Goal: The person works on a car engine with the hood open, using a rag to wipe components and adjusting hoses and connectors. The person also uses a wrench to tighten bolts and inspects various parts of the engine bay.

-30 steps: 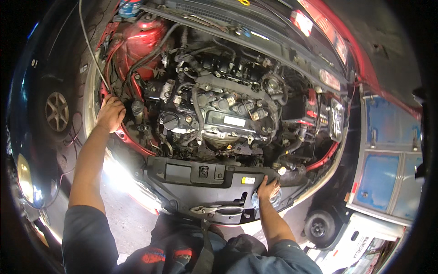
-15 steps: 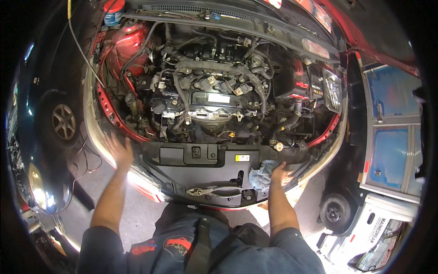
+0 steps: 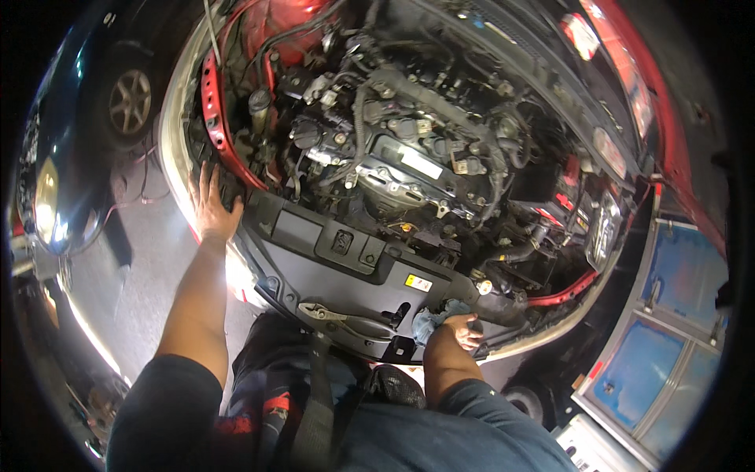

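Observed left hand (image 3: 214, 212) spread open at pale car edge (image 3: 171, 161), well apart from right hand (image 3: 464, 330) on blue cloth (image 3: 427, 321) with unclear grip, near pliers (image 3: 338, 315).

The person's left hand (image 3: 216, 214), fingers spread, lies on the front corner of the engine bay, near the red rail (image 3: 214, 102). The right hand (image 3: 465, 333) touches a crumpled blue-grey cloth (image 3: 427, 321) on the black front panel (image 3: 295, 263); its grip is unclear from here. Pliers (image 3: 336, 316) lie on the panel between both hands. The exposed engine (image 3: 389, 149) sits behind the panel.
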Action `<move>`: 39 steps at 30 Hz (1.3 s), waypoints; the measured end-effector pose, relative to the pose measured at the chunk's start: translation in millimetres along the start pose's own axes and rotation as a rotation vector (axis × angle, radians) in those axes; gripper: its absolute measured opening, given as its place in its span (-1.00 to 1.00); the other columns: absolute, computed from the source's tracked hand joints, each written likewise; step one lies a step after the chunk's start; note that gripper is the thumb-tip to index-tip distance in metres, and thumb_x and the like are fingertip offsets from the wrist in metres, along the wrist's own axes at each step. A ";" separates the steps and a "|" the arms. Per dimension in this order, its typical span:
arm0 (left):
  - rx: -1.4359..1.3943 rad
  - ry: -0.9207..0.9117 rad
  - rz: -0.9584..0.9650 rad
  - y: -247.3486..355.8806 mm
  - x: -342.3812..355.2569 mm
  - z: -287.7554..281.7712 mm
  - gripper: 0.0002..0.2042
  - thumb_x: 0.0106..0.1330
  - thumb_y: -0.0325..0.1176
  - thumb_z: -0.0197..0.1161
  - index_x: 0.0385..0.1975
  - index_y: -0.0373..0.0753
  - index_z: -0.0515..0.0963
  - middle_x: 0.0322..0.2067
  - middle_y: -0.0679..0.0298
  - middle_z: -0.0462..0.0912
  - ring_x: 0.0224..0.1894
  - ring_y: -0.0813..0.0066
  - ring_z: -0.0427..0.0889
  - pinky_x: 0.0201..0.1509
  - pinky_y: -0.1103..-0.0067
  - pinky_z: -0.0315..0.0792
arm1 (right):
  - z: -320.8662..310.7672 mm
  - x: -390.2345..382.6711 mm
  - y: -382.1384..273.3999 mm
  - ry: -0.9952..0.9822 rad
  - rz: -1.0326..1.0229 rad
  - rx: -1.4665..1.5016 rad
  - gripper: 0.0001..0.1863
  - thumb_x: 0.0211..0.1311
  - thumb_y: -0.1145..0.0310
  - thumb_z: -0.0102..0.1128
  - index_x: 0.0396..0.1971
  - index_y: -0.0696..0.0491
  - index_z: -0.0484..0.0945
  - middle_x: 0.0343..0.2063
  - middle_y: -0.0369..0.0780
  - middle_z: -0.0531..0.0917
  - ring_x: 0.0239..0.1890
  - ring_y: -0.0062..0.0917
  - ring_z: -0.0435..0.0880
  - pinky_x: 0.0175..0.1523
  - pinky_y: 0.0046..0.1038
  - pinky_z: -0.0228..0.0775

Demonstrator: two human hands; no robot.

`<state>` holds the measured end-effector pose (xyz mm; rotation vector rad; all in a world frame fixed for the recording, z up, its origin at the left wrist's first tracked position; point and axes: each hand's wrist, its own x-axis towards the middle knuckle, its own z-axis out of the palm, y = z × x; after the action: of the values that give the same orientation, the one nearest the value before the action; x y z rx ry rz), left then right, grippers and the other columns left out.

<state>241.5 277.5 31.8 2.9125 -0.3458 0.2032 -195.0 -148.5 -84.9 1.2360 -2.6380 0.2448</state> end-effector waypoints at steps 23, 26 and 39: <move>-0.016 0.014 -0.004 0.0 0.6 -1.1 -0.20 0.00 -0.29 0.37 0.38 -0.04 0.29 0.48 0.25 0.08 0.52 -0.12 -0.08 0.55 0.11 -0.04 | -11.7 6.9 -3.4 -0.075 0.011 -0.040 -0.07 0.29 -0.42 -0.18 0.43 0.01 0.21 0.43 0.12 0.12 0.46 0.04 0.09 0.46 0.09 -0.04; -0.026 -0.012 -0.030 -2.0 -0.1 0.6 -0.22 0.02 -0.26 0.36 0.37 -0.02 0.31 0.48 0.24 0.08 0.51 -0.14 -0.08 0.55 0.10 -0.05 | -56.3 8.2 0.0 -0.422 -0.107 -0.001 0.12 0.24 -0.54 -0.33 0.52 0.05 -0.17 0.51 0.11 -0.21 0.51 0.05 -0.05 0.49 0.12 -0.15; -0.080 0.049 0.034 -5.9 -0.2 0.8 -0.24 0.03 -0.18 0.33 0.35 0.00 0.32 0.48 0.19 0.08 0.51 -0.16 -0.08 0.52 0.02 -0.09 | -168.4 -29.7 -52.7 -0.703 -0.871 0.460 -0.40 0.48 0.19 -0.03 0.26 0.41 0.24 0.23 0.30 0.34 0.30 0.10 0.32 0.41 -0.15 0.11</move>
<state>242.8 283.0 29.9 2.8193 -0.3868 0.2589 -114.7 -119.5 72.3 2.9108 -2.2242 0.3012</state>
